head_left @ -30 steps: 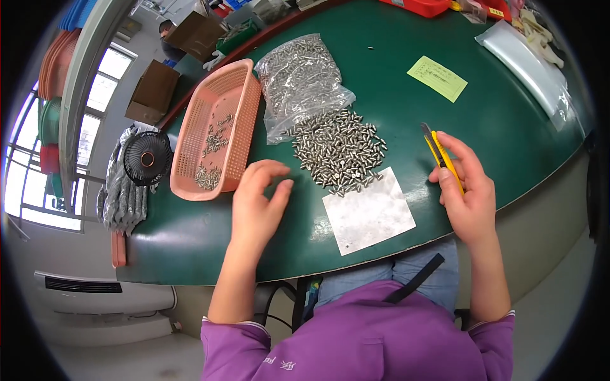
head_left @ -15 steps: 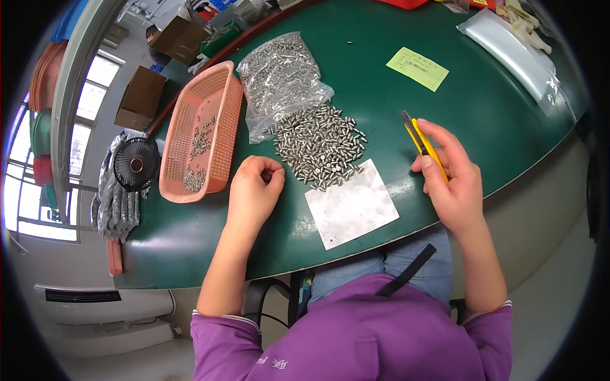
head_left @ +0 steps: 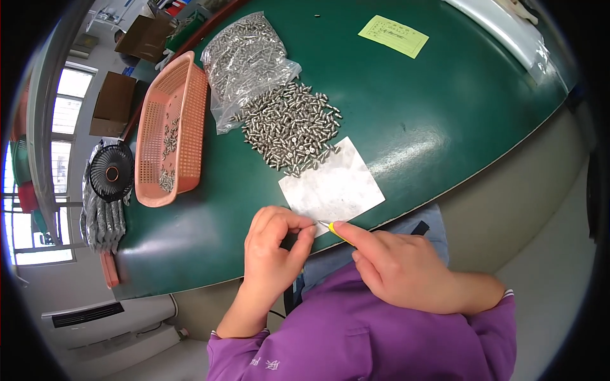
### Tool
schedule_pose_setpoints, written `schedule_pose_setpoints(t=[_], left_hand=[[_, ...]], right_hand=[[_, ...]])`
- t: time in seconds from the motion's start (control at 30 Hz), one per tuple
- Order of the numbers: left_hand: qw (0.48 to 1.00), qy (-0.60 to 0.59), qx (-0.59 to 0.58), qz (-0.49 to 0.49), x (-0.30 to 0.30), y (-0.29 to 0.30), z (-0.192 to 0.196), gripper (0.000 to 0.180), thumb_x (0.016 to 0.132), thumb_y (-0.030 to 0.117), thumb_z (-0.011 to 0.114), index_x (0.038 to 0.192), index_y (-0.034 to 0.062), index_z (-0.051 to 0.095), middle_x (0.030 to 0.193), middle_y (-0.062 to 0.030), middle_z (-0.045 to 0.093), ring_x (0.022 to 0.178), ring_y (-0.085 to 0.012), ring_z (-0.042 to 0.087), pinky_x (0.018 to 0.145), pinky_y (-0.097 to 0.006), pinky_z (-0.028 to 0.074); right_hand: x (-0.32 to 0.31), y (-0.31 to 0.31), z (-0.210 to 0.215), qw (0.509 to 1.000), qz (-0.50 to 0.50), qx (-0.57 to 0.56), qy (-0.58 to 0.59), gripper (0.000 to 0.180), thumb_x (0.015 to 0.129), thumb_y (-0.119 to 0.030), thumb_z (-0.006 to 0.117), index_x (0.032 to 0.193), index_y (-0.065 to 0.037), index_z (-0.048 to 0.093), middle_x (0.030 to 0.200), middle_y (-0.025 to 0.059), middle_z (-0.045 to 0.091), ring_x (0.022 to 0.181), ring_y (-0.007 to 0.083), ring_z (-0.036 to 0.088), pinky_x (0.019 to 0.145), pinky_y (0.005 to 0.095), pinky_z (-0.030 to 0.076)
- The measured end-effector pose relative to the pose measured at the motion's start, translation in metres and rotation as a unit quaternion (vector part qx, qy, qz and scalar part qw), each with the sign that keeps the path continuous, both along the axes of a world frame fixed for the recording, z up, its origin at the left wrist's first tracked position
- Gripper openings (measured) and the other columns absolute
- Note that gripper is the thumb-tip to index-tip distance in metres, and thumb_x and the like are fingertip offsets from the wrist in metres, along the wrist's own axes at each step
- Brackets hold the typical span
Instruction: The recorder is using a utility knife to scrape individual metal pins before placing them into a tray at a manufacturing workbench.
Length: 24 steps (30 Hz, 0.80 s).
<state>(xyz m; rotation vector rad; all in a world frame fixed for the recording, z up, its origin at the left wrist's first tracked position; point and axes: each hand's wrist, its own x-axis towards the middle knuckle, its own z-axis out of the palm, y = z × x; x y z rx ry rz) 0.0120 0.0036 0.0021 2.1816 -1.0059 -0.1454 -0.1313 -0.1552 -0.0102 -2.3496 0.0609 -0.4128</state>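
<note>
My right hand [head_left: 397, 263] is closed round a yellow utility knife [head_left: 340, 233], its blade pointing left. The blade tip meets the fingertips of my left hand [head_left: 276, 247], which pinches something too small to make out. Both hands are over the near edge of a white paper sheet [head_left: 337, 181] on the table. Past the sheet lies a heap of small silver screw-like metal parts [head_left: 292, 127], some resting on the paper's far corner. A clear plastic bag [head_left: 244, 60] full of similar parts lies behind the heap.
A pink perforated basket [head_left: 196, 127] with a few metal parts stands to the left. Beyond it are a black fan [head_left: 112, 173] and a cardboard box [head_left: 113, 105]. A yellow-green slip [head_left: 394, 36] and clear plastic sheeting [head_left: 508, 32] lie on the green table [head_left: 438, 120].
My right hand has brought the utility knife left and nearer, to my left fingertips. My left hand has moved nearer and right, to the paper. The view has shifted.
</note>
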Motion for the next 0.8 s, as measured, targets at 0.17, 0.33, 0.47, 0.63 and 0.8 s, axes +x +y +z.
schedule_pose_setpoints(t=[0.17, 0.33, 0.47, 0.63, 0.8], left_hand=[[1.0, -0.018, -0.007, 0.001, 0.0, 0.001, -0.002, 0.017, 0.07, -0.001, 0.077, 0.078, 0.0068, 0.065, 0.075, -0.0044, 0.06, 0.072, -0.0221, 0.058, 0.063, -0.033, 0.047], [1.0, -0.021, -0.008, 0.001, 0.0, 0.002, -0.002, 0.016, 0.069, -0.001, 0.078, 0.076, 0.0066, 0.065, 0.075, -0.0044, 0.061, 0.072, -0.0224, 0.058, 0.064, -0.034, 0.047], [1.0, -0.029, -0.001, -0.011, 0.001, 0.001, -0.001, 0.016, 0.069, -0.001, 0.078, 0.077, 0.0059, 0.066, 0.076, -0.0048, 0.061, 0.073, -0.0232, 0.058, 0.065, -0.034, 0.047], [0.999, -0.033, -0.001, -0.018, 0.002, 0.0, 0.0, 0.016, 0.069, -0.001, 0.078, 0.077, 0.0052, 0.066, 0.077, -0.0054, 0.06, 0.073, -0.0237, 0.058, 0.065, -0.035, 0.047], [0.999, -0.035, 0.004, -0.026, 0.005, 0.0, 0.002, 0.016, 0.07, -0.001, 0.077, 0.078, 0.0049, 0.065, 0.076, -0.0055, 0.06, 0.073, -0.0243, 0.058, 0.065, -0.035, 0.047]], right_hand=[[0.0, 0.003, 0.006, 0.999, 0.009, -0.004, 0.041, 0.05, 0.083, -0.008, 0.064, 0.131, -0.009, 0.056, 0.075, 0.0063, 0.063, 0.059, 0.0221, 0.064, 0.053, 0.0341, 0.052], [0.0, 0.005, 0.006, 0.999, 0.018, -0.022, 0.043, 0.052, 0.082, -0.007, 0.065, 0.133, -0.008, 0.056, 0.074, 0.0053, 0.061, 0.058, 0.0208, 0.063, 0.052, 0.0332, 0.052], [0.0, 0.004, -0.003, 0.999, 0.029, -0.044, -0.007, 0.053, 0.08, -0.013, 0.066, 0.131, -0.002, 0.055, 0.072, 0.004, 0.055, 0.054, 0.0162, 0.06, 0.046, 0.0284, 0.049], [0.001, 0.005, -0.001, 0.993, 0.029, -0.116, -0.001, 0.056, 0.076, -0.011, 0.063, 0.131, -0.001, 0.056, 0.068, 0.0022, 0.05, 0.051, 0.0133, 0.056, 0.042, 0.0255, 0.046], [0.006, 0.004, 0.019, 0.987, 0.042, -0.153, 0.03, 0.057, 0.074, -0.01, 0.06, 0.13, 0.0, 0.056, 0.066, 0.0022, 0.048, 0.049, 0.0121, 0.054, 0.041, 0.0245, 0.045]])
